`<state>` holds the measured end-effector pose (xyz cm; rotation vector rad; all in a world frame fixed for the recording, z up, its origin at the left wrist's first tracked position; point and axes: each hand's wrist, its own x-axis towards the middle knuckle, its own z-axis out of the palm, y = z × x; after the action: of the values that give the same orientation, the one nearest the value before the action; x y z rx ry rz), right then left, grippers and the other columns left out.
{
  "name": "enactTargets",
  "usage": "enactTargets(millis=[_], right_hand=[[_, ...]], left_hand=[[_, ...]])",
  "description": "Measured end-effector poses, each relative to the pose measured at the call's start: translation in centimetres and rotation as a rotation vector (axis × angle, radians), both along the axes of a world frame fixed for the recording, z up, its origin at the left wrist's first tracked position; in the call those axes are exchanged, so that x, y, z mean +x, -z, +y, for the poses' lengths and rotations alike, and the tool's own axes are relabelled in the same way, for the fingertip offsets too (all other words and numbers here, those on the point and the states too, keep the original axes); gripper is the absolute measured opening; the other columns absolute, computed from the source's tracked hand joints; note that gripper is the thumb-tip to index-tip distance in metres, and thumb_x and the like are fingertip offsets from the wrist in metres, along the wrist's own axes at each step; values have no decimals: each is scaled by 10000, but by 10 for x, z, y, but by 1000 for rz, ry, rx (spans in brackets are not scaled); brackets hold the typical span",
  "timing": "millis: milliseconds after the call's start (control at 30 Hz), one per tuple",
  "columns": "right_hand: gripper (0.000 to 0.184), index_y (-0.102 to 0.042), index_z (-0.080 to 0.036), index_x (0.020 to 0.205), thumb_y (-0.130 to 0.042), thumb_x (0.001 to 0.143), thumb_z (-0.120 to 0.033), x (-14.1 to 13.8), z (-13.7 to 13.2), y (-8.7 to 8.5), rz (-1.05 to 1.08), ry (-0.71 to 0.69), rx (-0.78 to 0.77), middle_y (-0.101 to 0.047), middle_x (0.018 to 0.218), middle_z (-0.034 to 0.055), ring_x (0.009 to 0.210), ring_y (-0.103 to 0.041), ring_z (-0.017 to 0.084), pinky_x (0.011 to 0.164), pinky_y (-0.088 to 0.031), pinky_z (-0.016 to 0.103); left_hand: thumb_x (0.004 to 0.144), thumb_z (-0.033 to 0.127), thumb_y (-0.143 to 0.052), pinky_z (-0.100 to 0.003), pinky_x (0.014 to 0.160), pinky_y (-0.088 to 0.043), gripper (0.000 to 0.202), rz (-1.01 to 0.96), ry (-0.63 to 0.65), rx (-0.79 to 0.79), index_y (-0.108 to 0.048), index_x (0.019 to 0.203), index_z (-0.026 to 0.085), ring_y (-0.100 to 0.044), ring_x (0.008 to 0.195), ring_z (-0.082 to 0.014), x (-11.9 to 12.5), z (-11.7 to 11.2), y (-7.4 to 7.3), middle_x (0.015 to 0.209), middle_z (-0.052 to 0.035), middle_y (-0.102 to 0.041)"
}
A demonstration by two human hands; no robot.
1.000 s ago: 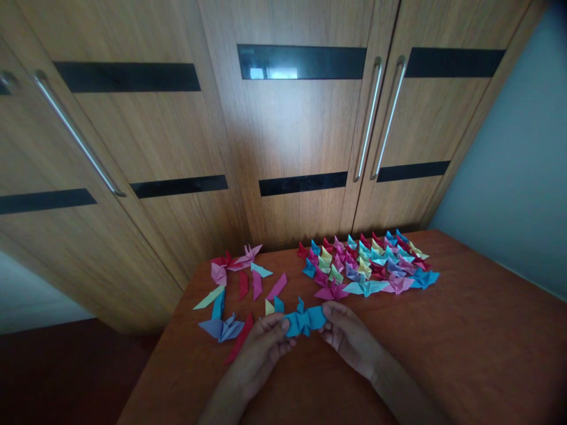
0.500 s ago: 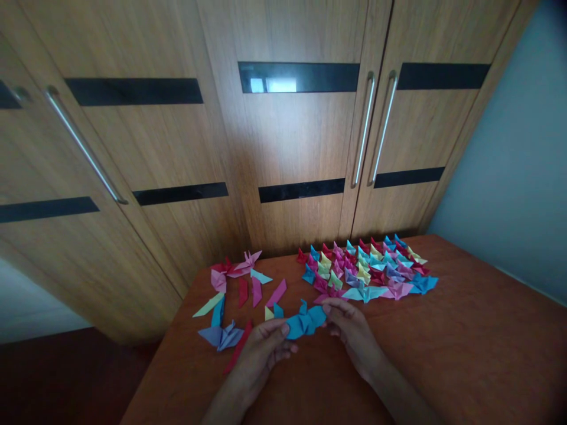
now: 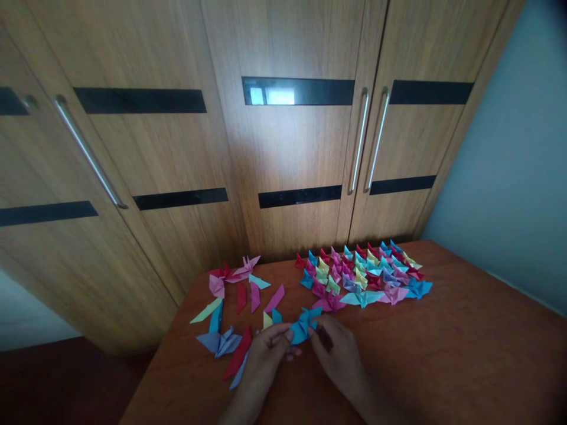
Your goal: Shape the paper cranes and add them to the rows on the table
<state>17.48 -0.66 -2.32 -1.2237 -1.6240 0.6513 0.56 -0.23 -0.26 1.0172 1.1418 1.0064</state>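
Where left hand (image 3: pixel 266 353) clamps: one end of blue crane (image 3: pixel 303 327)
Right hand (image 3: pixel 339 347): pinched on it too, probably other wing
Crane rows (image 3: pixel 362 278): right of grip, farther back

A wooden wardrobe (image 3: pixel 292 147) stands behind the far edge of the table (image 3: pixel 447 354), its doors crossed by dark strips (image 3: pixel 139 101). The upper middle strip (image 3: pixel 319 92) reflects two bright patches (image 3: pixel 272 95). A long metal handle (image 3: pixel 90 152) slants down the left door, and a pair of handles (image 3: pixel 358 141) flanks the seam farther right. A bluish-grey wall (image 3: pixel 509 147) rises at the right; dark reddish floor (image 3: pixel 57 378) shows at lower left, below a pale surface (image 3: pixel 26 313).
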Motion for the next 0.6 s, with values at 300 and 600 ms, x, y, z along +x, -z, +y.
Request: enactTargets(millis=[300, 600], right_hand=[[227, -608, -223, 733, -585, 782, -444, 75, 12, -25, 4, 433, 140, -611, 662, 13, 571, -513, 157, 569, -389, 256], [418, -612, -203, 743, -502, 706, -605, 279, 2, -5, -317, 953, -8, -646, 674, 70, 605, -590, 235, 538, -399, 312]], left_hand=[[688, 507, -667, -255, 581, -416, 376, 71, 125, 32, -662, 826, 156, -640, 629, -180, 5, -2, 8, 708, -71, -724], [752, 461, -631, -246, 608, -418, 307, 87, 217, 111, -665, 834, 167, -615, 656, -167, 6, -3, 15, 713, -51, -712]])
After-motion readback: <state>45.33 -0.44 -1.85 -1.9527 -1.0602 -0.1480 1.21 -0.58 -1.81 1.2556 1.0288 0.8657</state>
